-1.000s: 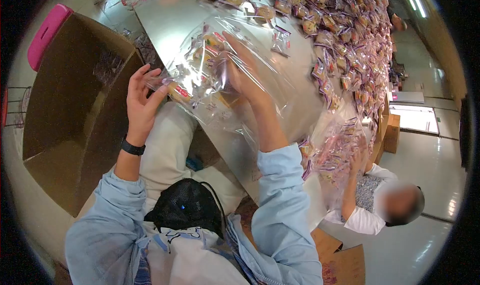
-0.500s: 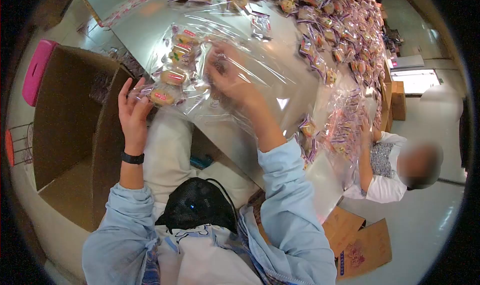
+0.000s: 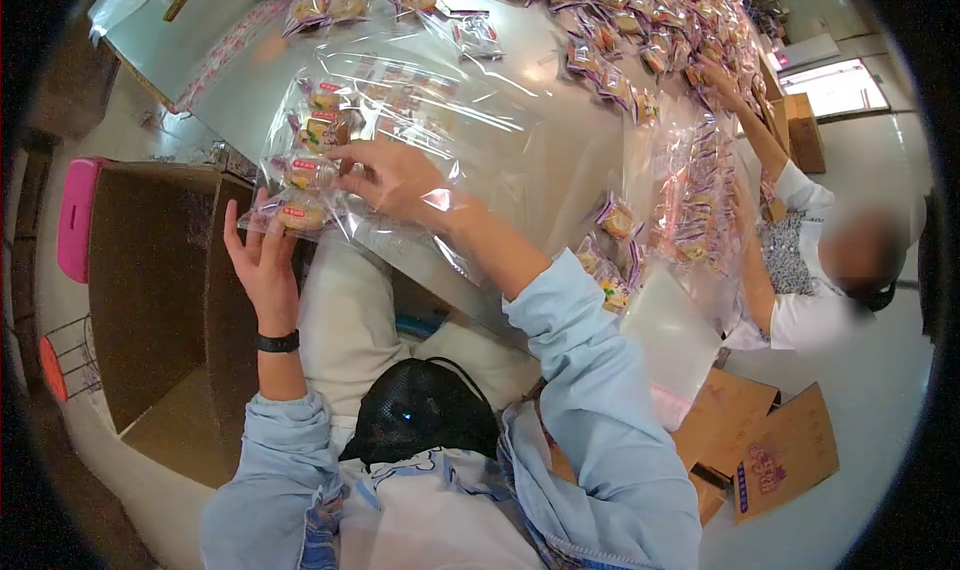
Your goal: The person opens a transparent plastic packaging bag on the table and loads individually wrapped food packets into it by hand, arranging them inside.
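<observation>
A large clear plastic bag (image 3: 540,160) lies across the table corner, with a row of individually wrapped pastries (image 3: 322,130) showing through its left side. My right hand (image 3: 400,182) reaches in under the film, its fingers bent together against a wrapped pastry (image 3: 303,173) in that row. At the bag's lower left end, my left hand (image 3: 268,275) has its fingers spread and touches the wrapping beside the lowest pastry (image 3: 300,216). Part of its fingers is hidden behind the plastic.
Many wrapped pastries (image 3: 660,20) cover the table's far right. A co-worker's hand (image 3: 722,82) reaches among them, beside a filled bag (image 3: 690,195). An open cardboard box (image 3: 150,300) stands at my left; flattened cartons (image 3: 785,455) lie low on the right.
My right hand has moved left, from the middle of the bag to the pastry row. My left hand stays at the bag's end. The co-worker's arm now stretches towards the pile.
</observation>
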Motion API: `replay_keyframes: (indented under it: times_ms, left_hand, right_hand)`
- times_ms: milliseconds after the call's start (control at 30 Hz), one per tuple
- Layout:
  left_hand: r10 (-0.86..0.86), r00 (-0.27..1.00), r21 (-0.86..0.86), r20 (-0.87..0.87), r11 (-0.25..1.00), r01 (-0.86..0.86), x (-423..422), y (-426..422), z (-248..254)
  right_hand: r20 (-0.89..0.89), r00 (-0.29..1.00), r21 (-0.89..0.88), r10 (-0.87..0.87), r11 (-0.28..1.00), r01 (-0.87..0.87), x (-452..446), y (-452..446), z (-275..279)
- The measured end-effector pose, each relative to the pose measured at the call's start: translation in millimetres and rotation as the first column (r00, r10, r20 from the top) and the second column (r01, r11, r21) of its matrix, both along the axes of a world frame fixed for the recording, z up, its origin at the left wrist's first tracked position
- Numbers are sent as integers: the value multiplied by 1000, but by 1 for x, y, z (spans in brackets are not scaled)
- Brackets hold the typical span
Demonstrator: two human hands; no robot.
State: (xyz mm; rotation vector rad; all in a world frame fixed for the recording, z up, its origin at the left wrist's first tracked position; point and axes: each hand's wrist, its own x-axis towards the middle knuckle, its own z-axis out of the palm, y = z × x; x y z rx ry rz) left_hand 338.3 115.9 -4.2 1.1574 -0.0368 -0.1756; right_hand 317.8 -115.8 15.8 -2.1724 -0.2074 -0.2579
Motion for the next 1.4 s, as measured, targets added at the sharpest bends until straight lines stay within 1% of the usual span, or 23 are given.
replay_keyframes:
  times_ms: [67,167,233,267,333,367,467,500,600,633,733,833,900,933,967,1067,1133,1200,1233,1333,1367,1400]
  left_hand:
    - [18,999,-17,-29,1000,-18,-2,2,0]
    - [-12,1000,-32,-26,999,11,-1,9,-9]
    - [-49,996,-111,-73,993,41,3,11,-13]
    - [-62,994,-150,-93,988,48,5,14,-14]
    - [-75,992,-150,-99,987,60,4,15,-14]
    - [-75,993,-157,-95,986,60,3,14,-14]
    - [-83,990,-158,-110,985,65,-1,10,-6]
    - [-88,990,-155,-113,986,70,-1,7,-6]
    - [-110,987,-159,-117,983,91,2,7,-7]
    - [-107,986,-155,-125,984,87,2,7,-7]
    - [-136,983,-162,-123,980,116,3,8,-10]
    - [-129,983,-146,-127,983,110,2,9,-12]
    - [-131,983,-137,-128,984,113,1,8,-10]
    - [-156,980,-172,-125,976,134,3,9,-12]
    - [-183,975,-206,-122,966,156,5,11,-15]
    - [-235,960,-272,-155,944,187,7,15,-18]
    - [-256,950,-289,-181,937,198,6,15,-14]
    - [-237,947,-277,-218,945,173,5,14,-14]
    - [-230,943,-270,-240,949,163,4,13,-14]
    - [-240,939,-305,-246,939,160,2,15,-20]
    - [-235,932,-318,-276,937,142,3,14,-20]
    - [-246,929,-310,-276,938,156,5,15,-21]
  right_hand:
    - [60,998,-1,17,1000,-17,0,1,-2]
    - [-49,999,4,18,1000,-18,-2,4,4]
    - [-16,1000,33,0,999,1,-14,5,11]
    - [2,1000,48,-4,999,4,-19,6,13]
    - [131,990,34,47,998,-51,-17,-1,-14]
    - [191,979,27,70,997,-76,-18,0,-14]
    - [65,988,-145,143,981,-132,-20,3,-7]
    - [102,984,-70,145,988,-138,-20,7,-5]
    - [16,993,-209,117,972,-111,-12,21,-3]
    - [-7,993,-279,117,953,-114,-10,22,-2]
    - [-48,987,-68,156,985,-159,-11,26,9]
    - [142,987,62,72,995,-82,-7,36,-11]
    - [-56,989,120,137,984,-130,-9,35,-4]
    - [-150,974,152,170,977,-147,-10,34,0]
    - [-120,977,153,175,976,-156,-10,34,0]
    - [-53,983,-67,176,981,-180,-12,28,6]
    - [96,988,-114,118,988,-107,-19,22,-7]
    - [238,969,-155,66,988,-29,-30,12,-23]
    - [179,984,-92,23,996,-6,-34,8,-28]
    - [179,970,-105,-165,977,185,-42,-6,-19]
    - [11,984,-45,-177,983,177,-43,-5,-1]
    - [34,974,-41,-223,974,224,-40,-2,-2]
